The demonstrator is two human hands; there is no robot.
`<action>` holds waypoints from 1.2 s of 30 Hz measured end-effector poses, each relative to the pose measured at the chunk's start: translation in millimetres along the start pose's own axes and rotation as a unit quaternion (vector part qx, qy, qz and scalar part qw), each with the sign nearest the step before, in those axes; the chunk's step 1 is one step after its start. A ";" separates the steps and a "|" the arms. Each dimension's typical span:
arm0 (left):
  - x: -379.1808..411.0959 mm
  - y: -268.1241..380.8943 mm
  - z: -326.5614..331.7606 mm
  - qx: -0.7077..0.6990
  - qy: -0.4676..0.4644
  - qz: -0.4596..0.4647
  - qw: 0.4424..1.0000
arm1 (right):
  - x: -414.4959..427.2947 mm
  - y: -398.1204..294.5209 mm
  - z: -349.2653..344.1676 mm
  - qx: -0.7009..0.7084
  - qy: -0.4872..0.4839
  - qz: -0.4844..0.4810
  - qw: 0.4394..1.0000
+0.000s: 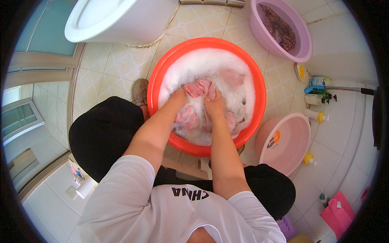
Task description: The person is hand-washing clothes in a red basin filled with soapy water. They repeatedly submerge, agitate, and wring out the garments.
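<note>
A round red plastic basin (259,100) full of white suds (200,62) stands on the floor before me. Wet pink cloth (199,88) is bunched between my two hands at the surface of the foam. My left hand (180,97) grips the left side of the bunch, its fingertips partly hidden by cloth and suds. On the right side, my right hand (215,104) is closed on the same cloth. More pink fabric (232,78) shows through the foam at the upper right, and other parts surface near my wrists.
A purple basin (307,50) holding dark patterned cloth is at the upper right. Below it are several bottles along the wall, including a yellow-topped pump bottle (313,114), and a pink basin (284,145). A white toilet (142,24) stands at the upper left.
</note>
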State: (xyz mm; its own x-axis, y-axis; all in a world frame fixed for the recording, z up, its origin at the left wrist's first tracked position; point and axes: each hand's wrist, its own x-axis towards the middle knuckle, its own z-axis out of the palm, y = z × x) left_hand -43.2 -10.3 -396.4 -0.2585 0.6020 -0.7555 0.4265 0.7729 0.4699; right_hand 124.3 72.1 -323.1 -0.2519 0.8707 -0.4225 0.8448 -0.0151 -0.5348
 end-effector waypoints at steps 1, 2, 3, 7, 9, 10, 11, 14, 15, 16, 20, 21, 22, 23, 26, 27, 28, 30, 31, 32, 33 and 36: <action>9.3 -5.1 5.1 -0.005 -0.006 0.014 1.000 | 0.0 -4.9 -5.7 0.025 -0.034 0.029 0.999; 18.1 -10.5 9.7 0.002 0.000 0.024 1.000 | 4.5 0.5 -0.6 0.088 -0.032 0.034 0.995; 26.9 -13.5 13.1 0.017 0.004 0.031 0.999 | 11.6 12.2 7.0 0.151 -0.027 0.041 0.987; 17.0 10.4 9.1 0.031 0.106 0.029 0.993 | 20.5 8.8 -8.2 0.473 -0.101 0.142 0.864; -27.8 60.9 1.8 0.024 0.221 0.069 0.973 | 23.4 12.0 -29.0 0.615 -0.145 0.167 0.757; -49.7 84.3 -4.7 0.001 0.263 0.123 0.957 | 24.2 10.9 -39.4 0.677 -0.168 0.175 0.694; -70.4 106.7 -8.5 -0.021 0.296 0.188 0.936 | 21.4 8.5 -51.5 0.689 -0.174 0.187 0.678; -100.7 147.9 -4.7 -0.206 0.217 0.426 0.854 | 12.2 -9.1 -82.1 0.721 -0.195 0.138 0.651; -114.1 155.7 -2.2 0.017 0.302 0.501 0.811 | 11.4 -11.7 -89.8 0.728 -0.188 0.066 0.656; -131.9 166.5 -2.2 0.023 0.287 0.522 0.803 | 10.7 -13.9 -97.1 0.735 -0.179 -0.005 0.654; -169.6 188.1 12.3 -0.003 0.314 0.595 0.740 | -17.6 -19.1 -114.4 0.749 -0.155 -0.112 0.634; -172.8 191.8 13.4 -0.021 0.336 0.614 0.714 | -23.6 -19.4 -118.6 0.752 -0.145 -0.121 0.632; -173.7 195.8 11.4 -0.015 0.367 0.638 0.676 | -28.7 -20.5 -122.9 0.753 -0.136 -0.125 0.632; -178.3 199.1 6.3 0.001 0.368 0.642 0.673 | -32.9 -20.5 -126.3 0.751 -0.128 -0.125 0.636; -188.1 207.8 -5.7 0.013 0.384 0.653 0.652 | -37.8 -24.0 -133.2 0.746 -0.107 -0.127 0.644; -188.1 211.9 -7.5 -0.002 0.398 0.658 0.640 | -39.5 -26.5 -133.1 0.745 -0.101 -0.127 0.648; -188.8 215.8 -10.2 -0.017 0.412 0.662 0.627 | -40.6 -29.2 -132.8 0.742 -0.098 -0.125 0.651; -193.9 223.3 -18.2 -0.009 0.432 0.650 0.625 | -41.1 -36.4 -131.5 0.737 -0.090 -0.122 0.659; -195.4 225.7 -22.5 -0.005 0.442 0.645 0.624 | -40.5 -40.9 -130.6 0.733 -0.087 -0.120 0.664; -192.9 226.4 -27.6 -0.018 0.440 0.642 0.627 | -39.9 -45.9 -129.2 0.729 -0.084 -0.117 0.669; -187.5 228.0 -32.9 -0.032 0.437 0.642 0.630 | -40.0 -49.1 -128.5 0.723 -0.077 -0.114 0.677; -179.7 229.3 -55.8 -0.129 0.403 0.602 0.677 | -33.6 -60.3 -123.3 0.702 -0.055 -0.102 0.702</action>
State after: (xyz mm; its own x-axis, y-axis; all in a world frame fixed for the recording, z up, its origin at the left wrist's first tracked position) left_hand 52.7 70.0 -127.4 -0.2923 0.6604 0.6917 0.6097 -0.4286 0.6668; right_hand 140.0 104.4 -186.5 -0.4009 0.8828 -0.2449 -0.4935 -0.4333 -0.7541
